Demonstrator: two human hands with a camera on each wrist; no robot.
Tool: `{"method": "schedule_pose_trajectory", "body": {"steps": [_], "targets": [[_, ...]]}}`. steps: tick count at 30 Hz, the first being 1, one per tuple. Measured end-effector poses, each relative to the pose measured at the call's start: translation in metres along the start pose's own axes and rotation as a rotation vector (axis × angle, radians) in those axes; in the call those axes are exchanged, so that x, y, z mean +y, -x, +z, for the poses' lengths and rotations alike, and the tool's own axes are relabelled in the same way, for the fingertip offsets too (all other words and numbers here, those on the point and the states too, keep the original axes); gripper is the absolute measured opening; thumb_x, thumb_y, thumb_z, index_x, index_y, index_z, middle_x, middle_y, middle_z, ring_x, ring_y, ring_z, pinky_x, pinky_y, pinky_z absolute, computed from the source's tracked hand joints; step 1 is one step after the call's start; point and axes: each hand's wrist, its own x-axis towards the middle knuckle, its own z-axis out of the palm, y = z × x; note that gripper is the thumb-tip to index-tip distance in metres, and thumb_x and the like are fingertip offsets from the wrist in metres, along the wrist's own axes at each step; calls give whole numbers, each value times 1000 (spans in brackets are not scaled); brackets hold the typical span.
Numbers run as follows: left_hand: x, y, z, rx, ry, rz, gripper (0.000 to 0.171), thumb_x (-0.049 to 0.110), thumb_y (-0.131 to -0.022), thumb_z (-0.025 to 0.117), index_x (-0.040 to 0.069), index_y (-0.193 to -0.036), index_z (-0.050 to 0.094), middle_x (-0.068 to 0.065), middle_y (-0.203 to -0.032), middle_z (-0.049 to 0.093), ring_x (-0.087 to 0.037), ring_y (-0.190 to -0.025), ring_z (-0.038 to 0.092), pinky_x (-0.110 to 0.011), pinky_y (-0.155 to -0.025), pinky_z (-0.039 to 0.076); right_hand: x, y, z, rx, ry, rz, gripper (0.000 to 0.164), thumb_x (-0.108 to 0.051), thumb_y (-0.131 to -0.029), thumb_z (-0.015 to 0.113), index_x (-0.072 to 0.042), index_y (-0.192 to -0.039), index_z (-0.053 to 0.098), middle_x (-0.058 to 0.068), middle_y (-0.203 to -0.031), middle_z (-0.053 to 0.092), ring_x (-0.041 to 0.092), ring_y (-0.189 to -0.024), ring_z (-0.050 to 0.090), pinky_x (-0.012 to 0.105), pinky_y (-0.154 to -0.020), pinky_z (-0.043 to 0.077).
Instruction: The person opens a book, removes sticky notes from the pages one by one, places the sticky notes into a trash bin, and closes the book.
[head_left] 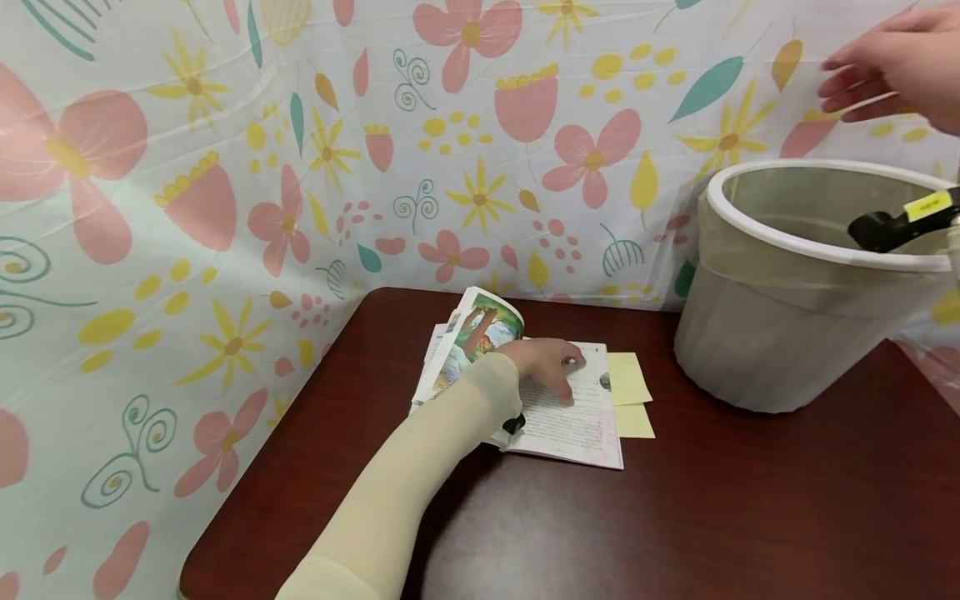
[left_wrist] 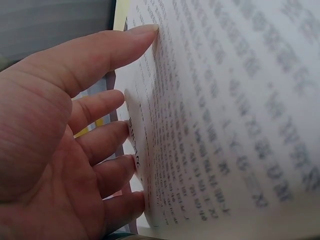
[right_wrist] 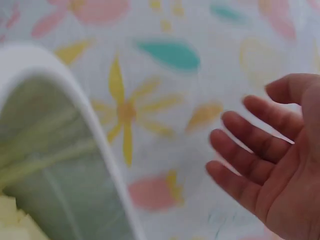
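Two bare hands work apart over a dark reddish-brown wooden surface (head_left: 697, 517). The left hand (head_left: 551, 367), below a cream sleeve (head_left: 420, 458), reaches over an open paperback book (head_left: 566, 433) with printed white pages; its fingers are loosely bent and spread from the thumb, the tips at the right-hand page, and it grips nothing. The book lies toward the far side, left of the bin, its colour-illustrated left page (head_left: 480, 333) curling up. Pale yellow paper notes (head_left: 630, 379) jut from its right edge. At the far right stands a round grey bin (head_left: 750, 342) with a white rim and a translucent liner; yellow paper pieces (right_wrist: 15, 220) show inside. The right hand (head_left: 892, 75) hangs above the bin's far side, fingers relaxed and parted, holding nothing. Flower-printed white fabric (head_left: 480, 125) hangs behind.
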Motion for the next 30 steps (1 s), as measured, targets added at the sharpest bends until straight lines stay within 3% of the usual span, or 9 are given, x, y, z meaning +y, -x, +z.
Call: {"method": "schedule_pose_trajectory", "body": {"steps": [3,6,9,12,13,17,22,26,30], "targets": [[1,2,0,3,18,0,81,41,-83,89,35,-156,56,8,-163,49,-16,-151,47,-35,-110,46,-19,19,35,-48,194,-78,23,-22,-106,61,-30,-92,77,-14,-76,75,0,-66,71,16,-57,54],[2,5,0,2,47,2,80,38,-83,89,33,-156,57,6,-163,49,-18,-151,47,-36,-110,46,-28,37,66,-134,440,-147,16,-26,-104,65,-23,-109,80,-18,-87,75,-5,-76,69,11,-64,51],[2,6,-1,-6,70,5,80,36,-84,88,32,-157,56,4,-164,48,-18,-151,46,-37,-111,46,-29,53,98,-248,687,-221,37,-33,-103,66,-13,-132,77,-5,-112,79,-8,-90,63,11,-77,45],[1,6,-2,-9,68,14,80,36,-84,88,31,-158,55,5,-164,48,-19,-152,46,-37,-110,45,-24,69,131,-359,848,-303,48,-38,-104,64,-8,-140,73,9,-133,74,2,-106,62,23,-88,45],[1,6,-2,-11,68,16,80,36,-84,88,31,-158,55,5,-165,48,-18,-152,46,-37,-110,45,-21,75,141,-399,866,-320,49,-38,-105,62,-7,-142,72,14,-137,72,7,-113,61,28,-93,46],[0,3,-2,-11,59,13,81,37,-84,88,32,-157,56,6,-164,48,-18,-152,46,-37,-111,45,-1,95,176,-525,795,-345,47,-33,-106,61,-3,-141,71,15,-138,72,27,-125,66,49,-103,49],[0,0,-3,-3,24,5,80,39,-82,89,32,-155,57,7,-163,50,-17,-150,47,-36,-111,45,39,108,207,-580,700,-360,39,-23,-105,62,-1,-135,75,15,-133,74,36,-128,66,55,-108,47],[2,0,-3,-5,14,-1,80,41,-82,89,31,-155,58,8,-163,50,-16,-151,47,-36,-113,43,83,112,225,-632,642,-292,41,-21,-107,58,3,-137,72,21,-135,72,41,-129,65,58,-108,47],[1,1,-3,-9,17,14,82,41,-82,89,29,-157,57,7,-163,50,-17,-151,47,-36,-113,43,127,120,243,-684,603,-159,51,-22,-108,54,10,-146,61,29,-139,68,46,-131,64,60,-107,48]]}}
